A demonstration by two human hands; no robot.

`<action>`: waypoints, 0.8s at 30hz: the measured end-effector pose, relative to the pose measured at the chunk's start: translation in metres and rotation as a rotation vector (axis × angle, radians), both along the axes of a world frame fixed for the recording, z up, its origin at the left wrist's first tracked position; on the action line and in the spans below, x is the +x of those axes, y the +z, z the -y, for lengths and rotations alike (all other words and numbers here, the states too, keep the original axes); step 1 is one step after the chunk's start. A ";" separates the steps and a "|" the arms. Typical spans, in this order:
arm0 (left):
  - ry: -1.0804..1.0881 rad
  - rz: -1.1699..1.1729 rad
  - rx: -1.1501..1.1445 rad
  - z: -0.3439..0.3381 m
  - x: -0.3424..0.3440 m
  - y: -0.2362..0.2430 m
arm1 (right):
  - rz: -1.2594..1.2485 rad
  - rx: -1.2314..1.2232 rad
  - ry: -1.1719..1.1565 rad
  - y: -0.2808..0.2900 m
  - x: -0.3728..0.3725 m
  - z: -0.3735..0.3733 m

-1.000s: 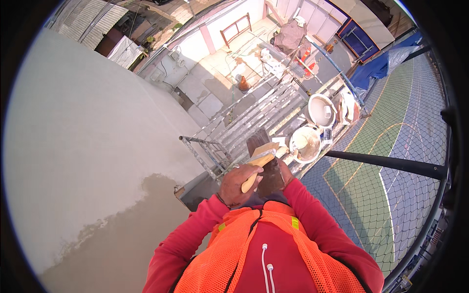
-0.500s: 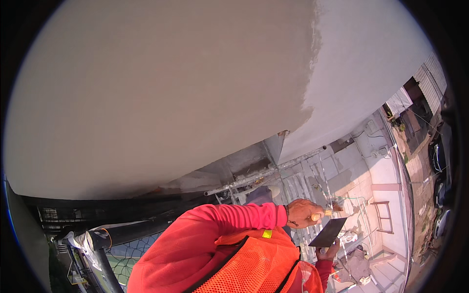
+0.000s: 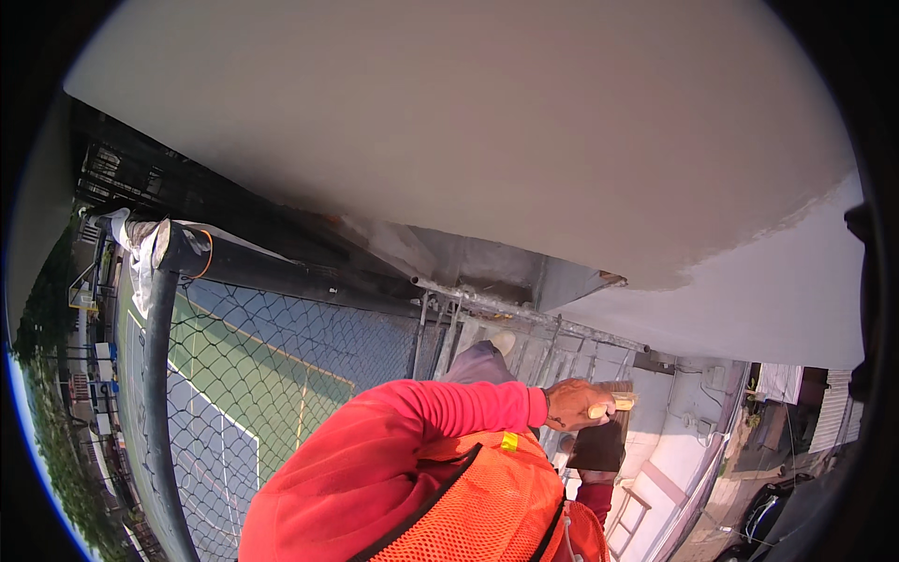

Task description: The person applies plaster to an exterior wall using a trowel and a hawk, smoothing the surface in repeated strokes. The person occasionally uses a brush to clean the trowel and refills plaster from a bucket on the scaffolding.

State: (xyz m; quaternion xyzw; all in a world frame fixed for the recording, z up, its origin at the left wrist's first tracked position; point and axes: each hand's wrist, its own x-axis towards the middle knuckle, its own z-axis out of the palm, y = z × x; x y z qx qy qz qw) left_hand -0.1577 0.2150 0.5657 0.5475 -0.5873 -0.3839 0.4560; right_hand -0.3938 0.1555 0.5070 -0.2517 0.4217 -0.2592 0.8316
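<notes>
The plastered wall [image 3: 468,122] is blocking passage at 12 o'clock. The scaffold rail [image 3: 524,314] and chain-link fence [image 3: 253,375] are obstructing 9 o'clock. Open air is lying at 4 o'clock.

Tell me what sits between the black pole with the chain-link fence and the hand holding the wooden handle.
In the head view, the person's red sleeve spans from the fence toward the hand; grey scaffold rails lie behind it.

The wall [image 3: 449,131] looks like smooth, matt plaster. The trowel handle [image 3: 611,406] is pale wood — its blade [image 3: 596,446] is dark, flat and matt. The vest [image 3: 468,515] is orange mesh cloth, the fence [image 3: 253,375] is wire netting — on dark metal pipes [image 3: 157,375].
</notes>
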 end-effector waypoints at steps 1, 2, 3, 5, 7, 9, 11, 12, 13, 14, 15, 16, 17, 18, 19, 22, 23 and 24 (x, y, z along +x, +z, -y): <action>0.046 0.006 -0.004 0.003 0.008 -0.001 | -0.007 -0.022 0.021 0.006 0.005 0.002; 0.095 -0.012 -0.035 0.006 0.015 0.001 | -0.015 -0.045 0.039 0.010 0.007 0.004; 0.120 -0.019 -0.031 0.006 0.020 0.005 | -0.025 -0.067 0.053 0.013 0.007 0.007; 0.154 -0.015 -0.029 0.003 0.027 0.019 | -0.089 -0.101 0.044 0.014 0.004 0.015; 0.084 -0.035 0.032 -0.007 0.025 0.036 | -0.084 -0.093 0.049 0.009 0.003 0.027; 0.067 -0.097 -0.062 -0.018 0.022 0.051 | -0.110 -0.081 0.037 0.005 0.007 0.041; 0.047 -0.173 -0.158 -0.024 0.020 0.061 | -0.316 -0.355 0.276 0.007 0.009 0.050; 0.061 -0.184 -0.236 -0.026 0.021 0.063 | -0.673 -0.748 0.486 0.010 0.012 0.053; 0.076 -0.156 -0.180 -0.024 0.025 0.062 | -0.584 -0.751 0.465 0.014 0.015 0.054; 0.069 -0.128 -0.117 -0.022 0.030 0.060 | -0.574 -0.805 0.452 0.018 0.019 0.051; 0.073 -0.100 -0.053 -0.019 0.036 0.057 | -0.536 -0.880 0.472 0.023 0.022 0.048; 0.112 -0.092 -0.068 -0.017 0.042 0.053 | -0.435 -0.691 0.373 0.027 0.027 0.045; 0.162 -0.080 -0.082 -0.015 0.048 0.047 | -0.315 -0.522 0.295 0.031 0.031 0.043; 0.217 -0.059 -0.098 -0.014 0.054 0.042 | -0.228 -0.400 0.247 0.034 0.036 0.042; 0.233 -0.058 -0.062 -0.014 0.058 0.037 | -0.134 -0.277 0.209 0.036 0.041 0.040; 0.324 -0.022 -0.151 -0.018 0.063 0.025 | 0.128 0.110 0.138 0.039 0.048 0.042; 0.335 0.022 -0.157 -0.021 0.063 0.023 | 0.150 0.077 0.181 0.039 0.049 0.043; 0.396 0.011 -0.161 -0.023 0.065 0.022 | 0.173 0.043 0.223 0.040 0.051 0.046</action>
